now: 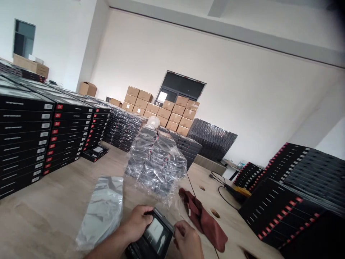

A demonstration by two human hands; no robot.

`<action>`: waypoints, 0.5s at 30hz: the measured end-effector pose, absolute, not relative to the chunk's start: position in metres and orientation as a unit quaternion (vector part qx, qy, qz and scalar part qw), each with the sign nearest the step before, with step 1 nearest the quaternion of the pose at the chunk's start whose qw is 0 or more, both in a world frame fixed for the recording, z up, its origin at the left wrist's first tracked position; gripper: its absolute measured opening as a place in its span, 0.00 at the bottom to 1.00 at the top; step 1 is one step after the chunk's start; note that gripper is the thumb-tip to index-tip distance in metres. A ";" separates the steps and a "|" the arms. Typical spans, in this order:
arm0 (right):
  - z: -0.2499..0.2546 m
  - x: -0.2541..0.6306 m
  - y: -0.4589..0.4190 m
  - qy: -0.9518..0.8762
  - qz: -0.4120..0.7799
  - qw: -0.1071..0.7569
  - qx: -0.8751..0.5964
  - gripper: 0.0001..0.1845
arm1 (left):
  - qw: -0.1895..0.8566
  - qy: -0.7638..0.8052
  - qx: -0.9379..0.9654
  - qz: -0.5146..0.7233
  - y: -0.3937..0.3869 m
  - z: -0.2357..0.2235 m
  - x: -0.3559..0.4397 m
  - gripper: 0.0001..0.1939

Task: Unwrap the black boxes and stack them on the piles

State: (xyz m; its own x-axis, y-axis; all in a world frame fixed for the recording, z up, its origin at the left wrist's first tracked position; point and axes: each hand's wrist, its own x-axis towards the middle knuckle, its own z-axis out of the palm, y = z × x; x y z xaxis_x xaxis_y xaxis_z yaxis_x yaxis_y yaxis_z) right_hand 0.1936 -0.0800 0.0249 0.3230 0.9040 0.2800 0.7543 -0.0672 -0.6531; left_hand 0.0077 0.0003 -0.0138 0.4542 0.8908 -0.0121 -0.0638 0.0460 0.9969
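at bottom centre, the left hand (140, 222) grips the black product box (164, 218) by its upper edge, probably to steady it; the right hand (188, 237) curls at its right corner (pinching or not, i cannot tell). clear plastic bags (104, 207) lie lower left, seemingly for easy reach.

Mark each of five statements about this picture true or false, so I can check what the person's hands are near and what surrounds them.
1. The left hand is on the edge of a black box. True.
2. The maroon cloth lies left of the left hand. False: the maroon cloth lies to the right, past the right hand.
3. Shiny plastic sheeting lies on the table. True.
4. The stack straight ahead of the hands is bare. False: clear plastic covers it.
5. Brown cartons are piled in front of the window. True.
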 end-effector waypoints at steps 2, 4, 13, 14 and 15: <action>0.026 0.195 -0.080 -0.516 0.166 0.434 -0.720 0.11 | 0.617 0.351 0.592 0.380 -0.001 -0.013 0.007 0.20; 0.028 0.195 -0.081 -0.454 0.233 0.474 -0.718 0.13 | 0.609 0.333 0.620 0.366 -0.002 -0.011 0.005 0.18; 0.020 0.189 -0.088 -0.496 0.228 0.392 -0.740 0.14 | 0.572 0.327 0.691 0.298 -0.012 -0.001 -0.001 0.17; 0.019 0.189 -0.087 -0.510 0.180 0.377 -0.752 0.13 | 0.568 0.334 0.693 0.293 -0.013 -0.001 -0.002 0.18; 0.019 0.189 -0.086 -0.522 0.134 0.366 -0.759 0.11 | 0.565 0.338 0.695 0.290 -0.013 -0.001 -0.002 0.18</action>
State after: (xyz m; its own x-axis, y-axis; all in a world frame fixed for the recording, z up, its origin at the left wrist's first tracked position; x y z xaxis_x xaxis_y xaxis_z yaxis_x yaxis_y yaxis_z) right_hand 0.1886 -0.0857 0.0192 0.4182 0.8907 0.1782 0.6944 -0.1870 -0.6949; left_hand -0.0019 -0.0135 -0.0010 0.6029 0.7976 0.0209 0.1422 -0.1332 0.9808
